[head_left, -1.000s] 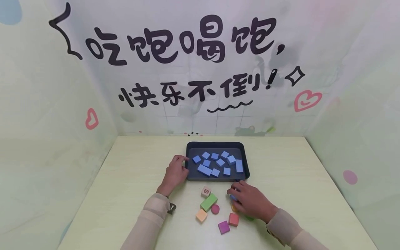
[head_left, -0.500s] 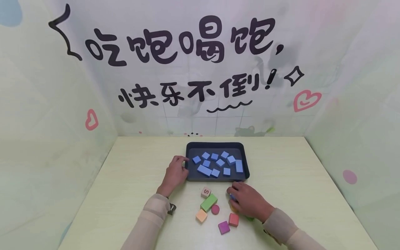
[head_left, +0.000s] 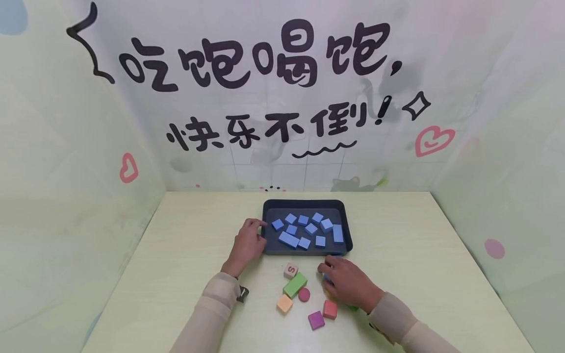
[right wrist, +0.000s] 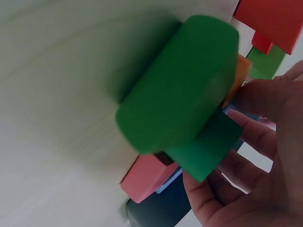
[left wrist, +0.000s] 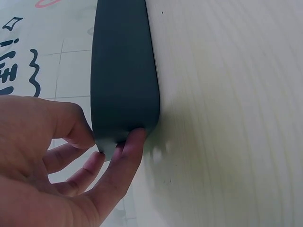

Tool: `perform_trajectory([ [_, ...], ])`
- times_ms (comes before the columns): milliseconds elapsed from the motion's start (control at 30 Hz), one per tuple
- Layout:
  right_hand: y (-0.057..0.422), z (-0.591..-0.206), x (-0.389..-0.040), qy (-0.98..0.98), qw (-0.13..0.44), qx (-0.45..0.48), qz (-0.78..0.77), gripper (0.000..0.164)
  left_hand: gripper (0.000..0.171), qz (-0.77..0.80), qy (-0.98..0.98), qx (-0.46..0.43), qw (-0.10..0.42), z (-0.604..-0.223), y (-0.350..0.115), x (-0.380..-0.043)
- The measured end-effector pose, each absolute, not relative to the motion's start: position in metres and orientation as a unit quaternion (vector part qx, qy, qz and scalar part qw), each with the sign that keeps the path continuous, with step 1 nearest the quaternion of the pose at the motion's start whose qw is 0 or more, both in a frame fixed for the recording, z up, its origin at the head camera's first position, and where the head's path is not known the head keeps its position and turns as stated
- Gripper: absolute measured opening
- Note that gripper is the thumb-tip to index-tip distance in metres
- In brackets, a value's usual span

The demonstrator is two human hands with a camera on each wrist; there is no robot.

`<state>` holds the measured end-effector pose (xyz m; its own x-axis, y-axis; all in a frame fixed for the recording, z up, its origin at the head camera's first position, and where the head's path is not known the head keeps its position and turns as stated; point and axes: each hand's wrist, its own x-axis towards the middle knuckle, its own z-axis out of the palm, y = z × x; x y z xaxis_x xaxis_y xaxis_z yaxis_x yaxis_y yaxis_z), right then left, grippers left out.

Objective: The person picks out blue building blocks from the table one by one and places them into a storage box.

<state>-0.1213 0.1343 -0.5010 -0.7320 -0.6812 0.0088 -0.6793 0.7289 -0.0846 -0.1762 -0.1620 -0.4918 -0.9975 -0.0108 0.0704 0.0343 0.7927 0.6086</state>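
Note:
Left of the dark tray (head_left: 270, 204), my left hand (head_left: 246, 245) grips its short end. The left wrist view shows the fingertips and thumb at the tray's corner. Several blue blocks (head_left: 289, 239) lie spread inside the tray. My right hand (head_left: 353, 282) is in front of the tray, fingers curled, pinching a mostly hidden blue block (head_left: 326, 277). In the right wrist view a large green block (right wrist: 180, 85) and a smaller dark-green block (right wrist: 208, 144) stand in front of the fingers. An orange block (right wrist: 240, 71) shows near the thumb.
Left of the right hand lie a letter block (head_left: 291, 270), a long light-green block (head_left: 295, 285), a round pink piece (head_left: 304, 294) and a pale orange block (head_left: 284, 304). Nearer are a red block (head_left: 330, 309) and a purple block (head_left: 316, 320). Printed curtains (head_left: 282, 171) enclose the table.
My right hand has shifted slightly left, and the visible bit of blue block with it. The left hand, the tray and the loose blocks stay put.

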Motion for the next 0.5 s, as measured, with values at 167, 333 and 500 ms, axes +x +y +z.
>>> perform_trajectory([
  [167, 0.131, -0.498, -0.122, 0.921, 0.01, -0.385, -0.055, 0.019, 0.042, -0.325, -0.945, -0.01, 0.036, -0.491, -0.162, -0.176],
  [333, 0.124, -0.489, -0.126, 0.912, -0.015, -0.404, -0.065, 0.017, 0.041, -0.323, -0.946, -0.01, 0.036, -0.492, -0.163, -0.177],
  [500, 0.116, -0.479, -0.135, 0.902, -0.076, -0.42, -0.061, 0.015, 0.041, -0.321, -0.946, -0.012, 0.037, -0.494, -0.164, -0.177],
])
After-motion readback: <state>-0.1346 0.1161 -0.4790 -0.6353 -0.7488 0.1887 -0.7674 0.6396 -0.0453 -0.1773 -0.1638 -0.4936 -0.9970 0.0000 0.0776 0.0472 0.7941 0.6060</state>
